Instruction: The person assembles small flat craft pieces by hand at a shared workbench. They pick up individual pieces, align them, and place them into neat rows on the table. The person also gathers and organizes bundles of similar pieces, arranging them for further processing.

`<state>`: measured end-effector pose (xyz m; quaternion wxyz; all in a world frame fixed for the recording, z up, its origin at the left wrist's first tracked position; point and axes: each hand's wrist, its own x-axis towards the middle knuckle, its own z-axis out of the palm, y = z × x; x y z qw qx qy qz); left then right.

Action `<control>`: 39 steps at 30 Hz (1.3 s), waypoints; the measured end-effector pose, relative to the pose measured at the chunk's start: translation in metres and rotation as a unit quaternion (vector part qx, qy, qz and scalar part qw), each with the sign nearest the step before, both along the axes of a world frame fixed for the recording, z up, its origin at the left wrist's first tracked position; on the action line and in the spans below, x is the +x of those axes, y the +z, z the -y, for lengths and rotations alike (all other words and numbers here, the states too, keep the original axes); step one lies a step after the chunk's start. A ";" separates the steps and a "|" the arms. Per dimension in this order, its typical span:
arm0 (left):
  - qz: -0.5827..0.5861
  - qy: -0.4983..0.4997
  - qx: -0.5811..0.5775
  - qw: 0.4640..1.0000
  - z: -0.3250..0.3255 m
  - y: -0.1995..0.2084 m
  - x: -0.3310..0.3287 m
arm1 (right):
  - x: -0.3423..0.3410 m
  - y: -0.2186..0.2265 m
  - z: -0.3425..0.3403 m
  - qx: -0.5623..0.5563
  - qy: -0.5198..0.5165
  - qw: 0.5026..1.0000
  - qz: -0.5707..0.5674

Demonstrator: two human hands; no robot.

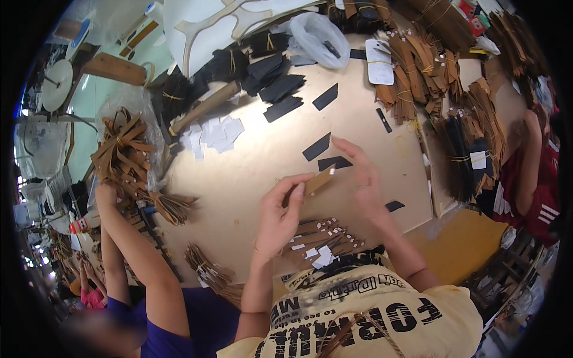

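My left hand is closed, thumb against fingers, on a short brown strip with a small white tag at its upper end. To its right, my right hand is partly blurred, with its index finger stretched toward a slanted black piece. That hand appears to hold nothing. A second black piece lies just below, partly behind the brown strip's tip. Closer to me on the table is a spread pile of brown strips with white tags.
Black pieces are stacked at the back beside a plastic bag. White paper slips lie left of them. Tied brown bundles fill the right rear. A co-worker's arm is at the left; another person's arm shows at the right.
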<state>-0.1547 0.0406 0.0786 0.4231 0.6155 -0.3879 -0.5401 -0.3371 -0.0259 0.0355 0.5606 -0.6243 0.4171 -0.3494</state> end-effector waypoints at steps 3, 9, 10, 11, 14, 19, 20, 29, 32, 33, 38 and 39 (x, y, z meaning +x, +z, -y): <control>0.013 -0.033 -0.025 0.999 0.009 -0.008 -0.005 | -0.010 0.015 0.008 0.166 0.066 0.977 0.113; 0.066 0.053 -0.033 0.996 0.017 -0.032 -0.001 | 0.001 0.013 0.036 0.080 0.070 0.992 -0.067; 0.076 0.067 -0.024 0.995 0.018 -0.036 0.003 | 0.004 0.010 0.039 0.042 0.055 0.994 -0.079; 0.068 0.078 -0.025 0.994 0.019 -0.040 0.007 | 0.007 0.007 0.042 0.031 0.042 0.995 -0.086; 0.064 0.107 -0.031 0.992 0.023 -0.050 0.013 | 0.015 0.000 0.051 -0.001 0.020 0.994 -0.111; 0.093 0.124 -0.001 0.988 0.027 -0.054 0.011 | 0.018 -0.002 0.053 0.014 0.015 0.992 -0.126; 0.095 0.127 0.004 0.987 0.028 -0.054 0.011 | 0.017 -0.001 0.054 0.022 0.021 0.991 -0.128; 0.184 0.134 0.008 0.974 0.029 -0.048 0.000 | 0.018 -0.008 0.056 0.025 0.004 0.995 -0.101; 0.193 0.135 0.008 0.972 0.030 -0.047 -0.001 | 0.018 -0.007 0.056 0.027 0.007 0.993 -0.114; 0.193 0.135 0.009 0.972 0.030 -0.047 -0.001 | 0.018 -0.006 0.056 0.036 0.012 0.992 -0.120; 0.197 0.135 0.015 0.971 0.031 -0.046 -0.002 | 0.017 -0.003 0.057 0.059 0.016 0.990 -0.130; 0.198 0.135 0.015 0.971 0.031 -0.046 -0.002 | 0.018 -0.003 0.057 0.058 0.016 0.990 -0.131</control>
